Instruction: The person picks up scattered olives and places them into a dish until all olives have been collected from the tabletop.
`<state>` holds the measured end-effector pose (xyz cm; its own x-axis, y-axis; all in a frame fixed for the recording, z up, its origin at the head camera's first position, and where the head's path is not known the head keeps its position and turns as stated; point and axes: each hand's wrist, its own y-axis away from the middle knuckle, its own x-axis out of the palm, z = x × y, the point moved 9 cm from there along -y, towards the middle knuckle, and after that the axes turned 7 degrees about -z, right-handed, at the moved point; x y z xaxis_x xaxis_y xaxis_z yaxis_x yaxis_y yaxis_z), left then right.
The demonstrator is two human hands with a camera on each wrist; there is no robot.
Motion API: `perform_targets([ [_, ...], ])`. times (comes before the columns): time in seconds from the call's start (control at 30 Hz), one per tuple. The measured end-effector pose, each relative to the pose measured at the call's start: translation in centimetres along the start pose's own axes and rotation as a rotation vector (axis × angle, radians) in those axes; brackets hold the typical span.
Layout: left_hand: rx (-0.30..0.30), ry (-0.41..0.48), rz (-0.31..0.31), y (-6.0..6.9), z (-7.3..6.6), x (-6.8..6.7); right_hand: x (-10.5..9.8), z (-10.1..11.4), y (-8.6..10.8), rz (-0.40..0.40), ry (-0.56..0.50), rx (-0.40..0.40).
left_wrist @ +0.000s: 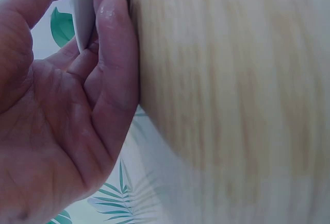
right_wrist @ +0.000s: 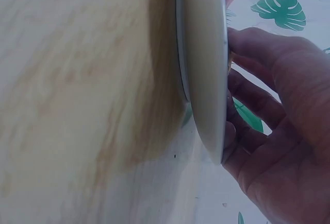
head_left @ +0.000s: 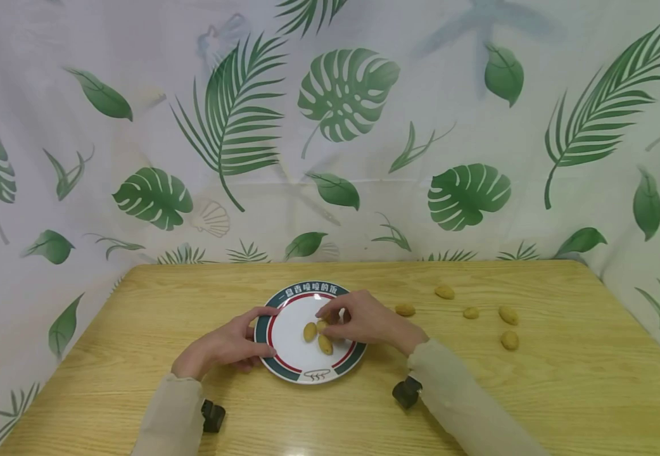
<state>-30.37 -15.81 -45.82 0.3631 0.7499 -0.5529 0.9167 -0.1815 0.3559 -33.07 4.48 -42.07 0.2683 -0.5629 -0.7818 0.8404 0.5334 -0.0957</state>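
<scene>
Screened-off nook; home or studio, cannot tell. Leaf-print cloth [head_left: 387,190] hangs behind wood-grain table [head_left: 307,418] and along its left and right sides.

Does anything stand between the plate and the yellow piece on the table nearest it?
Yes: the right hand is over the right side of the plate, between its middle and that yellow piece in the head view. Nothing else visible stands between.

The wooden table [head_left: 586,386] bears a plate [head_left: 291,330] and five yellow lumps [head_left: 509,340]
</scene>
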Motion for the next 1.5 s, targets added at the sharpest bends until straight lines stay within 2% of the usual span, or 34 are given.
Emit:
perform_targets([
  [0.63, 0.017, 0.004, 0.01, -0.2, 0.1, 0.1, -0.4, -0.2, 0.3, -0.024, -0.023, 0.01],
  [1.0, 0.03, 0.012, 0.018, 0.0, -0.1, 0.2, -1.7, 0.1, 1.4, -0.069, -0.04, -0.024],
  [1.27, 0.026, 0.007, 0.011, 0.1, -0.1, 0.2, -2.8, -0.2, 2.1, -0.088, -0.025, -0.041],
  [1.5, 0.013, 0.01, 0.003, 0.0, -0.1, 0.1, -3.6, -0.8, 2.7, -0.112, -0.025, -0.088],
])
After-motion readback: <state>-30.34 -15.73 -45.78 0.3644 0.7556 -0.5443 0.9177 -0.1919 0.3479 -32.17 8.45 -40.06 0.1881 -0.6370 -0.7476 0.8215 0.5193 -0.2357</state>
